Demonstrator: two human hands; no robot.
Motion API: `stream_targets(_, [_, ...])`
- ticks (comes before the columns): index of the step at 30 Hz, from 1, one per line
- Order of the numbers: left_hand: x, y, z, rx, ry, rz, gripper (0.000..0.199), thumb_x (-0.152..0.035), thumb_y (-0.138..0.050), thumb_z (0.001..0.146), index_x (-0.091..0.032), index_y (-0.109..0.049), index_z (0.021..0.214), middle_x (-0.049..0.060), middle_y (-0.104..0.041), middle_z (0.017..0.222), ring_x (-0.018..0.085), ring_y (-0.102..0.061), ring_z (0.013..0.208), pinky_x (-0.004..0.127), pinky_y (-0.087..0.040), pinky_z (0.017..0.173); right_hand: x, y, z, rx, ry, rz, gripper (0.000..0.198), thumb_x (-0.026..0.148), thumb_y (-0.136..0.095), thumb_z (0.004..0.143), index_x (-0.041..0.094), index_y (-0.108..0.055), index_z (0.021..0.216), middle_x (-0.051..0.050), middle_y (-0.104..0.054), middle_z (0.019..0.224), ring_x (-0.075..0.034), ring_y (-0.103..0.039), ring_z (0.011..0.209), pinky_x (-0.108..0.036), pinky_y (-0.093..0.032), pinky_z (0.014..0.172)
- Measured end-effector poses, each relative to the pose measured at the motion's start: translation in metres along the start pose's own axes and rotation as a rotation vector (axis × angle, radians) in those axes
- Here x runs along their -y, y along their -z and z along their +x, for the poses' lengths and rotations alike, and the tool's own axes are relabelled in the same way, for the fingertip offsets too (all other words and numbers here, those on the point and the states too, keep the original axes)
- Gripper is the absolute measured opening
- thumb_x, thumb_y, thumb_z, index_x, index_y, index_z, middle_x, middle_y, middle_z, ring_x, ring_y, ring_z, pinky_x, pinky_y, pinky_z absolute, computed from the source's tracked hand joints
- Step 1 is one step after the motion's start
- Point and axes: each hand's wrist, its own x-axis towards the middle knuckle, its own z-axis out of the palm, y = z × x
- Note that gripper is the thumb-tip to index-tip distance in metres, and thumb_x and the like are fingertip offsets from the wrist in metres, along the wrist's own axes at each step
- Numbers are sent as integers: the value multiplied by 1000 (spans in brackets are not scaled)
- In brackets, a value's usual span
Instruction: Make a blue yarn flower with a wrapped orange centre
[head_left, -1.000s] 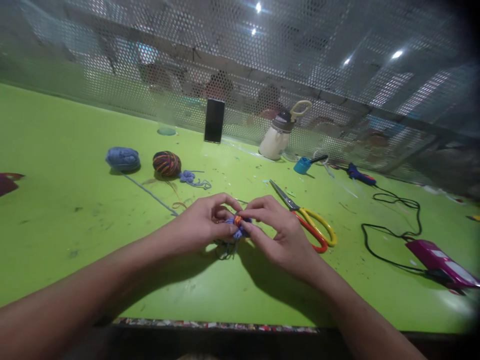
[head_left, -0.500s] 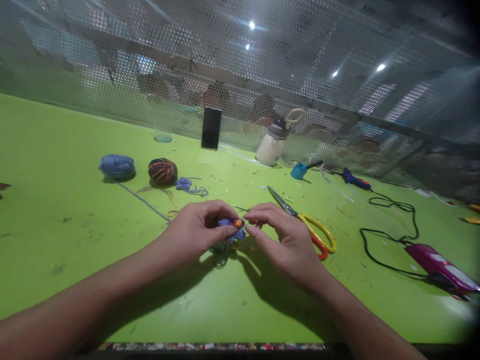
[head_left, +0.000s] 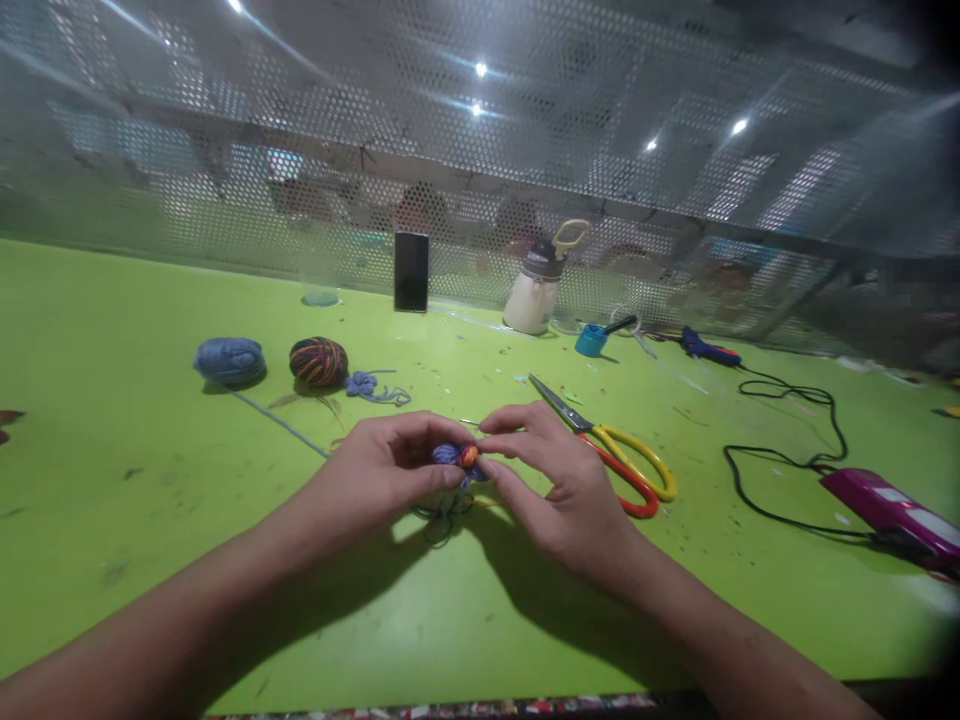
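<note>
A small blue-purple yarn flower [head_left: 445, 455] with an orange and red middle is held up just above the table in front of me. My left hand [head_left: 390, 465] pinches its left side between thumb and fingers. My right hand [head_left: 547, 470] is closed at its right edge, thumb and fingertips against the orange-red part. Loose yarn strands [head_left: 441, 522] hang beneath the piece. A similar blue flower [head_left: 361, 383] with a yarn tail lies beyond my left hand, beside a multicoloured yarn ball [head_left: 319, 362] and a blue yarn ball [head_left: 229, 360].
Scissors [head_left: 592, 430] with yellow and red handles lie just beyond my right hand. Farther right are a magenta device [head_left: 892, 510] with a black cord and a blue glue gun [head_left: 705, 347]. A bottle [head_left: 532, 295], phone [head_left: 412, 272] and blue pot [head_left: 592, 341] stand toward the back.
My right fingertips have come in against the flower's right edge, where a small gap showed before. The flower has turned slightly in my fingers. The camera view has shifted a little.
</note>
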Motion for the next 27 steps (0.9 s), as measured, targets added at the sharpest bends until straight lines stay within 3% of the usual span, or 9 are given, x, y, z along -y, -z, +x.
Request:
stream_targets(3, [-1,1,-1,-10,6,-16,23,-14,-80,66,-18,-74,88,2,-75,85,17,-67,79,33,-51,79,-1,5,1,-22,-51,54,21,11,-59,87,17,-69,104,-12,-66,103,-24,-61,98,-42,-53,83])
stream_targets(5, [-1,0,-1,-19,11,-45,26,-12,-81,66,-19,-74,89,1,-75,85,16,-66,78,32,-51,77,-5,9,4,-6,-178,165,25,11,-56,87,17,-69,107,-12,-67,107,-24,-62,101,-41,-53,84])
stream_targets(8, [0,0,-3,9,10,-108,35,-11,-81,67,-22,-73,99,2,-75,90,16,-66,82,30,-50,76,-13,12,8,154,-413,481,43,7,-53,84,22,-64,123,-10,-67,117,-21,-65,97,-37,-56,78])
stream_targets(10, [2,0,-4,50,2,-140,38,-12,-81,69,-23,-72,104,3,-75,97,17,-67,89,31,-50,80,-16,11,10,313,-469,702,57,3,-56,77,25,-60,130,-8,-65,121,-21,-65,96,-32,-57,72])
stream_targets(13, [4,2,-3,76,-15,-147,32,-11,-80,70,-22,-72,99,3,-74,98,18,-67,91,32,-50,84,-16,6,9,423,-541,883,56,6,-63,74,23,-61,127,-8,-68,106,-20,-66,86,-26,-53,58])
stream_targets(17, [5,4,-1,64,-56,-147,24,-10,-80,70,-20,-70,89,-1,-73,85,14,-67,79,28,-50,77,-16,-1,6,383,-676,806,27,25,-70,81,16,-69,107,-2,-62,70,-12,-57,57,-23,-42,47])
stream_targets(20, [4,3,-1,83,-58,-146,21,-11,-80,71,-19,-71,87,-1,-73,82,12,-66,75,26,-50,74,-17,-4,3,358,-603,665,19,33,-66,86,14,-68,83,2,-54,59,-10,-47,51,-23,-36,47])
stream_targets(23, [2,1,-2,77,-58,-125,18,-12,-79,72,-18,-72,87,0,-73,81,12,-65,74,26,-49,72,-15,-7,2,336,-444,425,26,26,-57,91,15,-61,68,3,-48,58,-10,-41,54,-25,-32,52])
stream_targets(27, [0,1,-2,27,-64,-84,16,-12,-79,68,-17,-71,81,-1,-71,74,12,-63,69,25,-48,67,-10,-8,1,344,-265,175,25,16,-50,90,14,-60,67,1,-52,63,-12,-43,60,-26,-33,57])
